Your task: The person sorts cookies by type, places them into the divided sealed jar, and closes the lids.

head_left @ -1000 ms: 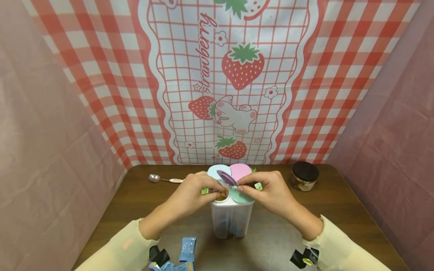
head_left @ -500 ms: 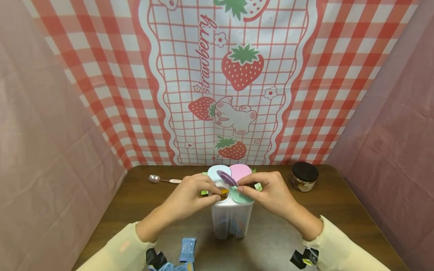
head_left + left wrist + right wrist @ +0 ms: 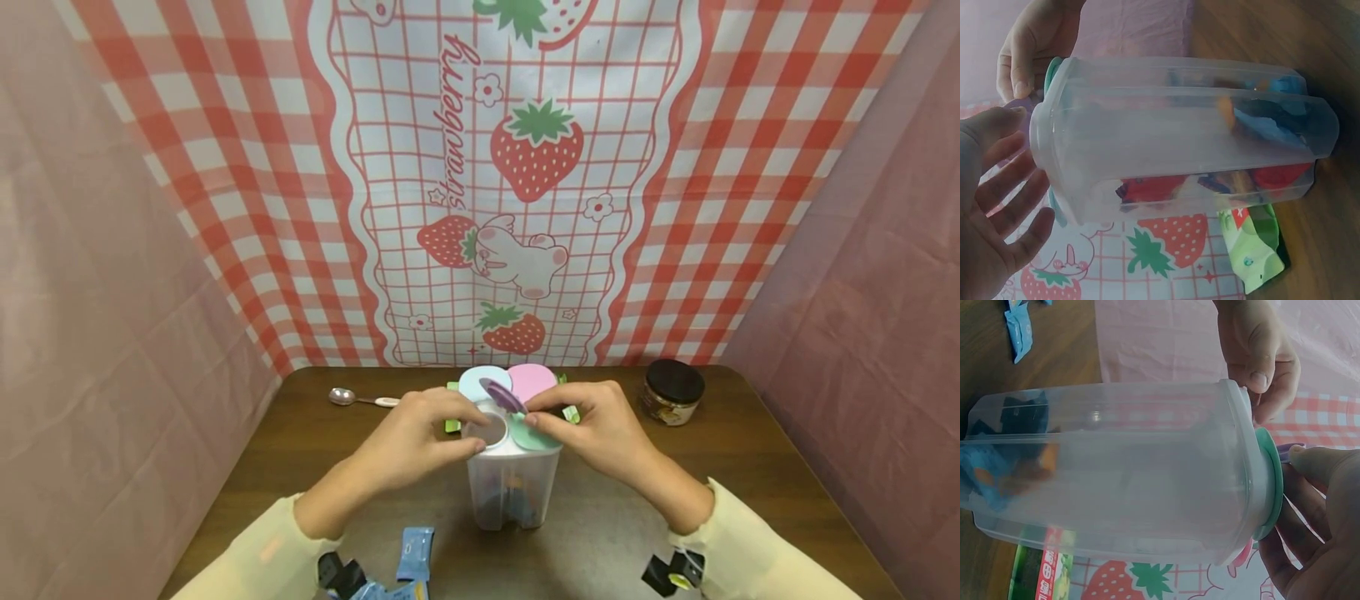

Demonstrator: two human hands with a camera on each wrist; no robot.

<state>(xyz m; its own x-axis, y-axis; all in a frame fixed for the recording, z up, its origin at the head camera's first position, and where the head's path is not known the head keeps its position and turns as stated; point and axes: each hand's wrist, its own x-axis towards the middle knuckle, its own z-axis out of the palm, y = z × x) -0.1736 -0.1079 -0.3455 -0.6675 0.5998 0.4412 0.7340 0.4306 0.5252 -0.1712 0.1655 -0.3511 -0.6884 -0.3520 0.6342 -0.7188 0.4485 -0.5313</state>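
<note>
A clear plastic storage container (image 3: 491, 487) stands upright before me, its top divided into round openings. Blue (image 3: 486, 382), pink (image 3: 532, 382) and green (image 3: 534, 435) lids cover three of them. My right hand (image 3: 600, 421) pinches the purple lid (image 3: 502, 395) and holds it tilted up beside the uncovered front left opening (image 3: 491, 430). At that opening's rim, my left hand (image 3: 420, 433) has its fingers loosely spread with nothing between them. Blue and orange wrapped packets (image 3: 1272, 122) show low inside the container, and red ones (image 3: 1154, 190) lie in another compartment.
Blue packets (image 3: 416, 552) lie on the table's near left part. A spoon (image 3: 360, 397) rests at the back left, a black-lidded jar (image 3: 673, 392) at the back right. Behind the container is a green packet (image 3: 1250, 247).
A yellow-orange packet seen at the opening under my left fingers has dropped inside, and orange now shows low in the container. My left hand has shifted slightly left; the right stays put.
</note>
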